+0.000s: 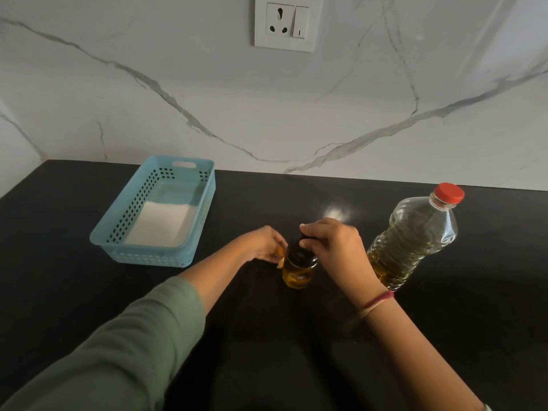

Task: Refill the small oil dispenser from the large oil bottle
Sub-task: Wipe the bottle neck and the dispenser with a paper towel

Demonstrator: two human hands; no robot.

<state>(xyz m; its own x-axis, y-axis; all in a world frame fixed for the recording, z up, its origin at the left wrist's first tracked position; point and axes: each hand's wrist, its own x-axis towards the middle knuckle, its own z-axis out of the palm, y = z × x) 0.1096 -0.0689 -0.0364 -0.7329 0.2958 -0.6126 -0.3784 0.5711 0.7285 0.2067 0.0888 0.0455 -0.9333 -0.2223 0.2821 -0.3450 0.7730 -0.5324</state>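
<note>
Right now your small oil dispenser (298,271) stands upright on the black countertop (267,351) — your left hand (264,244) curls around its glass side, and your right hand (335,247) grips its black cap (302,253) from above. The large oil bottle (412,238), red lid (449,192) on, stands just beside it at 3 o'clock. A blue basket (204,203) sits at 10 o'clock; the veined marble wall (207,84) carries a socket (286,23) at 12.

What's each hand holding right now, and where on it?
Both are on the small oil dispenser: the left hand holds its side, the right hand grips the black cap on top.
</note>
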